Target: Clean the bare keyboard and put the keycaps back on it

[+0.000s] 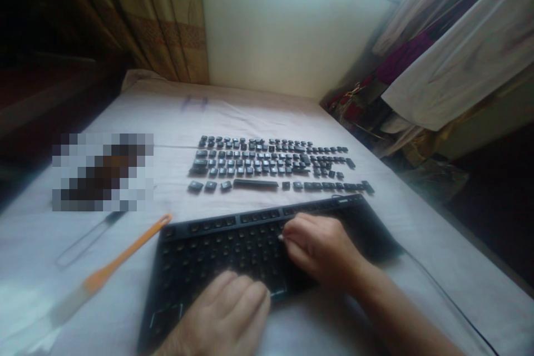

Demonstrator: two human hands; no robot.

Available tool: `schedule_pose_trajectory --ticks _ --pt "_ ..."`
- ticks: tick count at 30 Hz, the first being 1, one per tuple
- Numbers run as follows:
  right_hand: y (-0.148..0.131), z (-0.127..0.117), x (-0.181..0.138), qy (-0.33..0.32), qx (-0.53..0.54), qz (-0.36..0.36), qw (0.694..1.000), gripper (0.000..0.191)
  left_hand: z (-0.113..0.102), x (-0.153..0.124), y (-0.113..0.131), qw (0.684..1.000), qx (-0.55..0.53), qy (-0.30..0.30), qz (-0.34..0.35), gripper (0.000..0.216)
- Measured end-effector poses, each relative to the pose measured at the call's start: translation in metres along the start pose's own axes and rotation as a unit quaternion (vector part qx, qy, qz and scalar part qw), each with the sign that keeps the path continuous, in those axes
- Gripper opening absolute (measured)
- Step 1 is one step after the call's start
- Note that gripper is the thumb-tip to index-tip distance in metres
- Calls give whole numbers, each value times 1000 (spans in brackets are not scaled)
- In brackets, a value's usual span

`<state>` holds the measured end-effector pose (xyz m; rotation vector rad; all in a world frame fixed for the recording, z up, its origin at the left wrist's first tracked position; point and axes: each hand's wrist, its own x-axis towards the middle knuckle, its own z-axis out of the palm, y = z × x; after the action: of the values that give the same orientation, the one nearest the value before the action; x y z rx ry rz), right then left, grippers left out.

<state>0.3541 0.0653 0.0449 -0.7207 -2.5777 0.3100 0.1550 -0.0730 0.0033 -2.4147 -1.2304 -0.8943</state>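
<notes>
Keyboard (254,256) under both hands, long axis left-right, right end farther. Right hand (315,245): grip pinched on small white tip (281,237). Left hand (233,308): curled at near edge, hold unclear.

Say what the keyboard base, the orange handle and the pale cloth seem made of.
Keyboard base: probably hard black plastic, faintly glossy, judging by its crisp rim and dull sheen.
Orange handle: likely smooth plastic, evenly coloured, with a hole through its end.
Pale cloth: matt fabric, softly creased; cotton or synthetic, I can't tell.
</notes>
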Motion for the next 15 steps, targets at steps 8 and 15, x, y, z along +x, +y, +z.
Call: schedule_pose_trajectory --ticks 8,15 --pt "-13 9 6 19 7 -2 1000 14 -4 3 -1 1000 -8 -8 0 36" --pt "-17 9 8 -8 -11 15 1000 16 -4 -2 -3 1000 -6 -14 8 33"
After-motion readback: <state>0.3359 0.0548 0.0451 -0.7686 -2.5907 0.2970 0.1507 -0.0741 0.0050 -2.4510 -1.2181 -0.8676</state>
